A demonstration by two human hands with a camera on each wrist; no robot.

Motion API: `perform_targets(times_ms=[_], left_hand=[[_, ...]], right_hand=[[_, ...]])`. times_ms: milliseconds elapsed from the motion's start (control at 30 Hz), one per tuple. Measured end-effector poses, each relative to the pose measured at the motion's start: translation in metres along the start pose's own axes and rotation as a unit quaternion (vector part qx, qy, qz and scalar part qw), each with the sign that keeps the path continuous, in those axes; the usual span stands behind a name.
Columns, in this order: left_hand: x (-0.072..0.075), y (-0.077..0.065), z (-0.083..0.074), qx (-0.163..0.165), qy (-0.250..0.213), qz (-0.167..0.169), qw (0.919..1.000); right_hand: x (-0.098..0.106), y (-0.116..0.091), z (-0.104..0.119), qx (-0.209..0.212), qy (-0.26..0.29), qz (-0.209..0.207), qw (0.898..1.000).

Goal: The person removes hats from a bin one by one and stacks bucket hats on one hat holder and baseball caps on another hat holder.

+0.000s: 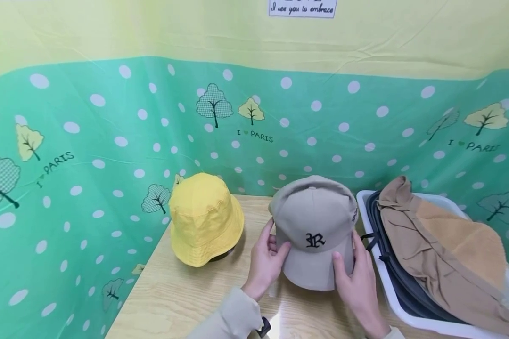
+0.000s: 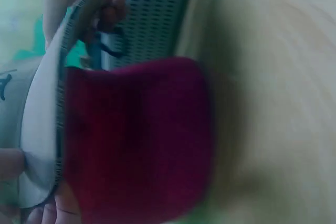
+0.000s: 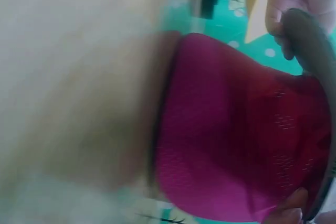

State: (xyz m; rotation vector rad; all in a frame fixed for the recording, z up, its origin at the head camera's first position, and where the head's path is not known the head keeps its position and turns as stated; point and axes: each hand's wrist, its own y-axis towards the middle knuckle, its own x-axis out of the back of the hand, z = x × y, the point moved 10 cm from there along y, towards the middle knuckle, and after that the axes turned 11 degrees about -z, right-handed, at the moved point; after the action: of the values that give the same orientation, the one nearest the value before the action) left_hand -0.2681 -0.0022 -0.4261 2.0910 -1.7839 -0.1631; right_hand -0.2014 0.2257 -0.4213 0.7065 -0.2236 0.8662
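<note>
A grey-beige baseball cap point(image 1: 312, 216) with a dark embroidered letter on its front faces me. My left hand point(image 1: 268, 261) grips its left side, thumb on the front and fingers behind. On the opposite side my right hand point(image 1: 358, 282) holds the cap the same way, its thumb lying on the brim. Under the cap, a rounded magenta-and-red thing point(image 2: 142, 140) shows in the left wrist view; its magenta part point(image 3: 197, 124) stands on the table in the right wrist view. The cap hides it in the head view, and I cannot tell its kind.
A yellow bucket hat point(image 1: 203, 216) sits on something dark to the left. At the right, a white plastic basket point(image 1: 396, 308) contains a brown hat with a neck flap point(image 1: 424, 254) and dark hats. Patterned green cloth point(image 1: 322, 122) hangs behind the wooden table point(image 1: 152, 306).
</note>
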Motion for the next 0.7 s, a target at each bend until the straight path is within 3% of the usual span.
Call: perform_targets(times_ms=[100,167,500,700], left_hand=[[-0.001,0.001,-0.012,-0.015,-0.017,0.014,0.9997],[-0.002,0.001,-0.012,-0.011,-0.016,0.022,0.9996],[-0.006,-0.004,0.011,0.017,0.014,0.038,0.9991],[-0.006,-0.001,0.019,-0.003,0.074,0.025,0.997]], right_hand=[[0.005,0.002,0.006,0.003,-0.001,-0.009,1.0],[0.003,0.002,0.005,-0.006,-0.013,-0.001,1.0],[-0.013,-0.004,-0.017,-0.022,-0.072,0.057,0.996],[-0.023,-0.007,-0.024,-0.007,-0.142,0.103,0.985]])
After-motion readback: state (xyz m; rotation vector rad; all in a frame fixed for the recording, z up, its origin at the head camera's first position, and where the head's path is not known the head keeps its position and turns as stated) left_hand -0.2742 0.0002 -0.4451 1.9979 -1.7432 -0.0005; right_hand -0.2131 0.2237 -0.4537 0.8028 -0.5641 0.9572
